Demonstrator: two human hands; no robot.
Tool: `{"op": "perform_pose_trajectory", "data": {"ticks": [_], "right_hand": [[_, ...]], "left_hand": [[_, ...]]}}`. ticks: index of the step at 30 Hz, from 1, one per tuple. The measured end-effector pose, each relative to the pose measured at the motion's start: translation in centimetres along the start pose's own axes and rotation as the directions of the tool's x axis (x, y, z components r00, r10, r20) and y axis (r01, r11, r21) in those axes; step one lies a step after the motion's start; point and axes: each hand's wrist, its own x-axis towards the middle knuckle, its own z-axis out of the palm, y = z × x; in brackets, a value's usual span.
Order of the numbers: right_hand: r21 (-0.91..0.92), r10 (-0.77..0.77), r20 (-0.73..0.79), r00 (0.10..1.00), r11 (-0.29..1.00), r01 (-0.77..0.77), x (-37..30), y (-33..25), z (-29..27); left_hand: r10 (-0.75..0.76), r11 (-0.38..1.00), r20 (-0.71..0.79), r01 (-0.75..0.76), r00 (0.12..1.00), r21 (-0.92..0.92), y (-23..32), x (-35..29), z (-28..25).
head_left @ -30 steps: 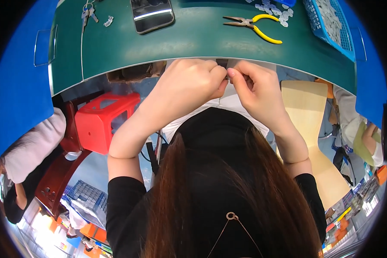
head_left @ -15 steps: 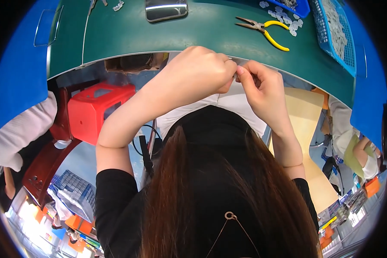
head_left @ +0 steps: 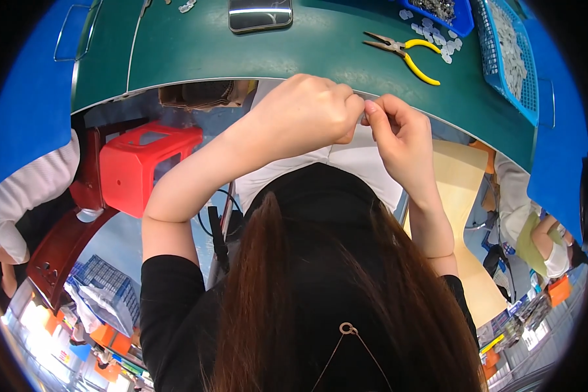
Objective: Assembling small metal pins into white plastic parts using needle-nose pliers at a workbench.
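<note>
Both hands meet at the near edge of the green table (head_left: 320,55), just above my lap. My left hand (head_left: 320,108) is curled closed with its back turned up, its fingertips hidden beneath. Close against it, my right hand (head_left: 402,127) pinches with thumb and index finger. Whatever sits between the fingertips is too small or too covered to make out. Beyond my right hand lie long-nose pliers (head_left: 405,49) with yellow handles, their jaws pointing left. Small clear plastic pieces (head_left: 436,36) are scattered behind the pliers.
A blue tray (head_left: 465,21) of small metal-looking parts and a light-blue basket (head_left: 526,98) of clear pieces stand at the right. A phone (head_left: 260,16) lies at the back. Left below the table is a red stool (head_left: 127,171); a wooden seat (head_left: 460,196) is at right.
The view has shifted slightly, so the tabletop things appear a little displaced. Both hands keep nearly the same closed pose, fingertips close together.
</note>
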Motion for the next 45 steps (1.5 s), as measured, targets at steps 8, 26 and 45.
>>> {"op": "perform_pose_trajectory", "data": {"ticks": [8,26,45], "right_hand": [[0.06,-0.001,-0.015,1.0,0.998,0.001,-0.1,0.2,-0.1],[0.143,0.006,0.017,1.0,0.99,-0.009,-0.2,0.5,-0.2],[0.011,-0.298,-0.142,0.944,0.953,0.302,-1.7,-1.6,0.4]], "left_hand": [[0.026,1.0,-0.041,-0.026,0.999,0.017,0.0,-0.1,0.4],[-0.04,0.961,-0.007,0.036,0.999,-0.274,-1.1,-0.1,-0.2],[-0.402,0.809,-0.331,0.163,0.854,-0.564,2.2,-2.1,0.7]]}}
